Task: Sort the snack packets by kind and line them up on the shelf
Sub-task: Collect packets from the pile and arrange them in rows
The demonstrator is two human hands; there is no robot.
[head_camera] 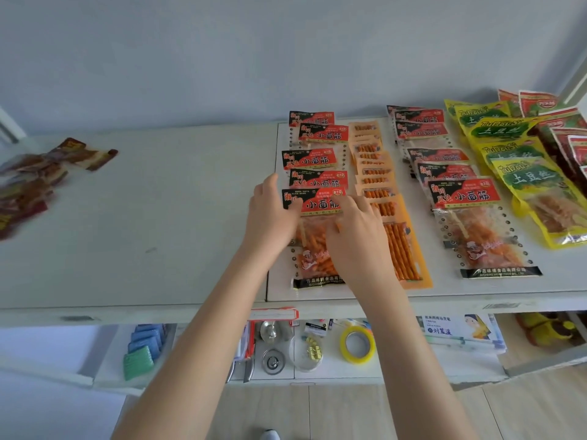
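I've got the front packet (pixel 314 236) of the left red-and-black column right under both hands, at the near edge of the white shelf (pixel 158 217). My left hand (pixel 270 217) lies flat on its left side, thumb up by the black header, fingers together and pressed on the film. My right hand (pixel 355 230) covers its right side, fingers slightly spread, tips on the red label band. Neither hand is closed around it; both rest on top.

The packet is clear glossy plastic, with orange sticks inside and a black strip along its bottom edge. Behind it, four more of the same kind (pixel 313 158) overlap like shingles toward the wall.

Just to the right runs a column of orange packets (pixel 374 173) holding long thin sticks, the front one partly under my right wrist. Next comes a second red-and-black column (pixel 460 195), then yellow-and-green pouches (pixel 521 173), crinkly and shiny, and red packets (pixel 568 138) at the far right edge.

Far left, well apart, sits a loose blurred heap of dark red packets (pixel 35 182).

On the lower shelf I see a roll of yellow tape (pixel 357 344) and blue and green packs (pixel 143 350).
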